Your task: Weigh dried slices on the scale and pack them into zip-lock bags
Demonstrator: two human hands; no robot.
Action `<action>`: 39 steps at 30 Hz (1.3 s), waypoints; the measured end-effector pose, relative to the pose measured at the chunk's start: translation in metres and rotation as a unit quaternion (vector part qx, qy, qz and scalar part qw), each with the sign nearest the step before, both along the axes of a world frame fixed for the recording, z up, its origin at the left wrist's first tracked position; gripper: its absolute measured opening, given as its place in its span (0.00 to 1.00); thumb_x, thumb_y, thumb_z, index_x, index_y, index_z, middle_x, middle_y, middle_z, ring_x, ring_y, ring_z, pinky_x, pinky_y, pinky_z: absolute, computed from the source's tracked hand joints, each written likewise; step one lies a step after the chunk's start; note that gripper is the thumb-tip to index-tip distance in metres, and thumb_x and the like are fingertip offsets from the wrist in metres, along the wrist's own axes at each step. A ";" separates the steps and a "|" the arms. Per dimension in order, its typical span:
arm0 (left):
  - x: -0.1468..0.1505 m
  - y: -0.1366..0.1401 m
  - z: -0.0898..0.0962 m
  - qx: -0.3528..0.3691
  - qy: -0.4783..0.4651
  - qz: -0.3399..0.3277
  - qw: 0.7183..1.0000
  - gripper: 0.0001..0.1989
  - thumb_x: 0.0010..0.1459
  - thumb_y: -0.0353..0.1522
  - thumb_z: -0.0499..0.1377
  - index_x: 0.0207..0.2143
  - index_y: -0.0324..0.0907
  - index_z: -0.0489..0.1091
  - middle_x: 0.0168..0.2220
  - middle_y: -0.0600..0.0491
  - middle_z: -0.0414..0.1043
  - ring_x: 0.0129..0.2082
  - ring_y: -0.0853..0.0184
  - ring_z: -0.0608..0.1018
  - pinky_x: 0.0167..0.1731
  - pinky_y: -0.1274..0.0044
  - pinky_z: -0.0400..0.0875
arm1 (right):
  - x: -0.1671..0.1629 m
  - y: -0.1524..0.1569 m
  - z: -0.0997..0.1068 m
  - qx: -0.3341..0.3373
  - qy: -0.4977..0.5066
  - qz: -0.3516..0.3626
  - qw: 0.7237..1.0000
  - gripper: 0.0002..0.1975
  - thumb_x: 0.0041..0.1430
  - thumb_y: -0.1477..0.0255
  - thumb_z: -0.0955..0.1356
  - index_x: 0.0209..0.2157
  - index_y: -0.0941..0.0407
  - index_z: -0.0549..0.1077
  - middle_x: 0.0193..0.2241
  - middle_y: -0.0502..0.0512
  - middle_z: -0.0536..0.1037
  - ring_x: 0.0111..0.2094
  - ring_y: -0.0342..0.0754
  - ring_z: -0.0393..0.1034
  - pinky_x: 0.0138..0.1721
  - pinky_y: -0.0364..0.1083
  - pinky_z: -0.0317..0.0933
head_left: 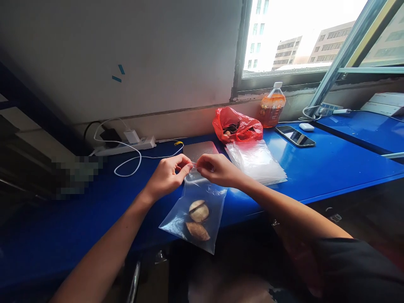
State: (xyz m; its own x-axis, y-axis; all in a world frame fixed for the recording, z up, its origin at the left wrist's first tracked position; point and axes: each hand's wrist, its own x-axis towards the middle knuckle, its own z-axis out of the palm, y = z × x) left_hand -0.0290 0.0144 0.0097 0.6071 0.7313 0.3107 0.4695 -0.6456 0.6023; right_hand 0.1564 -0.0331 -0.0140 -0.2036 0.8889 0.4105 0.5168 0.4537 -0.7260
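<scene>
A clear plastic zip bag (176, 219) hangs from both hands at the near edge of the blue table. Inside it lie a round pale piece (199, 211) with a dark slit and a brown pointed piece (198, 231), which look like nuts or seeds. My left hand (168, 174) pinches the bag's top edge between thumb and forefinger. Close beside it, my right hand (217, 168) pinches the same edge, its fingers curled. Behind the hands a flat grey metallic object (200, 149) rests on the table, partly covered by them.
A stack of clear bags (259, 162) lies right of the hands, below an open red plastic bag (236, 126) holding dark pieces. Farther right are an orange drink bottle (273, 105), a phone (296, 136) and a white case (306, 127). A power strip (126, 146) with cables stands left.
</scene>
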 end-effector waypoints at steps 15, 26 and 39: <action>0.004 0.000 -0.008 0.042 -0.021 0.006 0.999 0.12 0.59 0.40 0.57 0.31 0.41 0.73 0.29 0.52 0.77 0.30 0.65 0.77 0.26 0.77 0.66 | -0.005 0.002 -0.001 -0.008 -0.040 -0.067 0.997 0.03 0.54 0.77 0.67 0.27 0.59 0.73 0.25 0.52 0.76 0.26 0.42 0.65 0.29 0.41 0.54; -0.016 0.019 0.011 0.032 -0.147 0.085 0.985 0.07 0.55 0.36 0.63 0.31 0.42 0.75 0.29 0.56 0.77 0.30 0.68 0.77 0.35 0.78 0.70 | -0.006 0.007 0.001 0.037 -0.010 -0.110 0.993 0.04 0.57 0.74 0.67 0.28 0.57 0.70 0.27 0.50 0.75 0.28 0.42 0.65 0.31 0.42 0.54; -0.075 0.075 0.014 0.031 -0.271 0.243 0.931 0.08 0.51 0.34 0.61 0.33 0.38 0.70 0.28 0.57 0.71 0.27 0.73 0.74 0.34 0.78 0.72 | 0.012 0.017 0.000 0.017 0.252 -0.174 0.952 0.06 0.54 0.70 0.65 0.26 0.56 0.67 0.23 0.48 0.69 0.26 0.42 0.64 0.29 0.43 0.57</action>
